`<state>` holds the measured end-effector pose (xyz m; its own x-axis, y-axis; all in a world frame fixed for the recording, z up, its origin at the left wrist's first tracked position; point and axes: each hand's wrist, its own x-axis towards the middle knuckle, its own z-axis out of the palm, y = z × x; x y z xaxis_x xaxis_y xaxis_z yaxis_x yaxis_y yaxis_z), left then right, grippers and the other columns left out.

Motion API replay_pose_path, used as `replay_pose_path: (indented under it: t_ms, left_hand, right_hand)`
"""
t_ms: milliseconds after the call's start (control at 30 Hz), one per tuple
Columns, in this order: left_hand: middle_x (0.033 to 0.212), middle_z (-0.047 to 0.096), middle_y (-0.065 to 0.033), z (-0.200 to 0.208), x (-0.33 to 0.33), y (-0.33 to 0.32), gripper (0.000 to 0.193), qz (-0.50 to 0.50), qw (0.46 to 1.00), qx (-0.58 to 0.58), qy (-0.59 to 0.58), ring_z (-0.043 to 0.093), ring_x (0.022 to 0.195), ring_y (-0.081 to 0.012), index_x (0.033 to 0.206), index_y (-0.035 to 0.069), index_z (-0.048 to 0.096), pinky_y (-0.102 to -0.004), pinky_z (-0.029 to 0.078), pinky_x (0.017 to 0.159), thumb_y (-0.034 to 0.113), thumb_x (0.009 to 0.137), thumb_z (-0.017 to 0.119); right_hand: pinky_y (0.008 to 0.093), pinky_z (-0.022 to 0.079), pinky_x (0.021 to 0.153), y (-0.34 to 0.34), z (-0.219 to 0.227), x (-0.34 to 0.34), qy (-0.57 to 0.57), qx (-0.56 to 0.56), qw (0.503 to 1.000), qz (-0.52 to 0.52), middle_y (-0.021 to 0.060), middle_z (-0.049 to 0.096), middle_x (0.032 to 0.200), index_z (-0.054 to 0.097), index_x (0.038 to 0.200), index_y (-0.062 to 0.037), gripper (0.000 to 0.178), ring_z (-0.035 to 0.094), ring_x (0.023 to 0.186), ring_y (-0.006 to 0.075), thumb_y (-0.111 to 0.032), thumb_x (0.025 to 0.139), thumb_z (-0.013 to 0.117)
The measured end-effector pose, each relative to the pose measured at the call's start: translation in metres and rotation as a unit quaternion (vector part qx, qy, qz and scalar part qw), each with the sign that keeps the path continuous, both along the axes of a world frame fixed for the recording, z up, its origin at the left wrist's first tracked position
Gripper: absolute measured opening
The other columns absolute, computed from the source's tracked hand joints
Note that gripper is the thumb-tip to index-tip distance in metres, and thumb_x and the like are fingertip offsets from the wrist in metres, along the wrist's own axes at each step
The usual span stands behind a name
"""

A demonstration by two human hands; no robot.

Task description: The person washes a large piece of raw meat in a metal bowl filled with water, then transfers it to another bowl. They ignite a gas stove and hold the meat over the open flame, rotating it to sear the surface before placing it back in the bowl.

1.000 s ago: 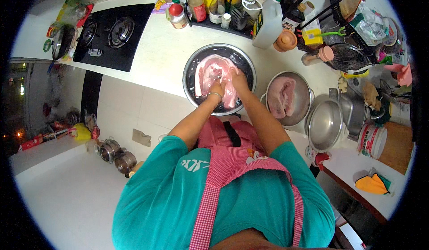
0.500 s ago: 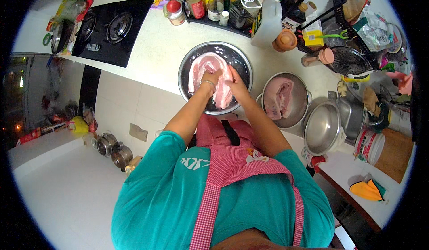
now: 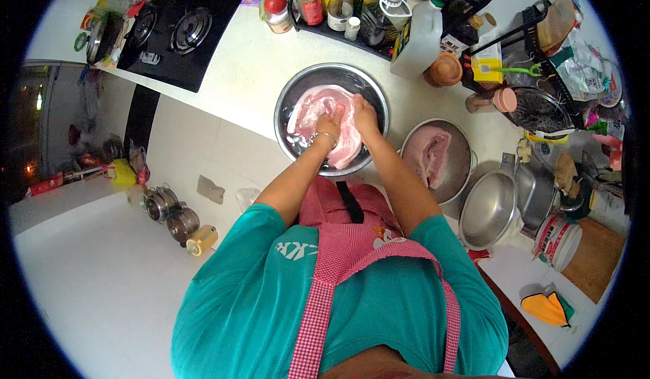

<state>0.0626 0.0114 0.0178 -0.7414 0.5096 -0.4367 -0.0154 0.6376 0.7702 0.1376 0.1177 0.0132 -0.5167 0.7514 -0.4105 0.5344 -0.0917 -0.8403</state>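
Both hands have slid lower on the meat (image 3: 325, 118) in the bowl (image 3: 294, 94); left hand (image 3: 330, 123) and right hand (image 3: 363, 113) press it, fingers narrow.

The meat (image 3: 325, 118) is pink in a shiny silver bowl (image 3: 291, 94). The shirt (image 3: 244, 298) is teal. The apron (image 3: 338, 257) has pink-and-white checks.

Pink raw meat slab (image 3: 318, 111) lies in steel bowl (image 3: 291, 94).

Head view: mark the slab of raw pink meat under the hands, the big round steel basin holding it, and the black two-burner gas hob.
slab of raw pink meat (image 3: 308, 108), head view, left part.
round steel basin (image 3: 292, 92), head view, left rim.
black two-burner gas hob (image 3: 183, 37), head view, right burner.
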Motion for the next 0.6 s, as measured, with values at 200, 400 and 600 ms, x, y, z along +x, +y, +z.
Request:
replay_pose_path:
  t_ms: [200,400,600]
  left_hand:
    - [0.089,0.063,-0.0264,0.006,0.002,-0.001,0.064,0.042,0.991,-0.006,-0.125,0.062,0.088,-0.0368,0.101,-0.010,0.059,-0.0409,0.048,0.079,0.051,0.091,0.047]
    - [0.083,0.058,-0.0066,0.001,0.010,-0.033,0.022,0.063,0.916,0.170,-0.358,0.058,0.069,-0.0170,0.100,0.002,0.051,-0.0298,0.049,0.062,0.003,0.082,0.064]
    - [0.094,0.062,-0.0045,0.020,-0.009,-0.026,0.028,0.111,0.786,0.267,-0.547,0.061,0.079,-0.0186,0.108,0.010,0.054,-0.0333,0.050,0.067,0.022,0.086,0.066]
  right_hand:
    - [0.0320,0.047,0.089,0.020,-0.020,0.012,0.247,-0.364,0.897,-0.034,0.0114,0.059,0.120,0.046,0.130,-0.0002,0.044,0.059,0.104,0.0180,-0.025,0.094,0.054]
    - [0.0269,0.051,0.076,0.014,0.039,-0.002,0.165,-0.227,0.958,0.054,0.0084,0.066,0.102,0.060,0.115,0.0011,0.047,0.062,0.089,0.0146,-0.018,0.076,0.077]
    - [0.0339,0.049,0.083,0.006,0.018,-0.001,0.104,0.046,0.992,0.062,0.0181,0.067,0.099,0.060,0.110,0.0061,0.046,0.065,0.089,0.0290,-0.035,0.089,0.057]
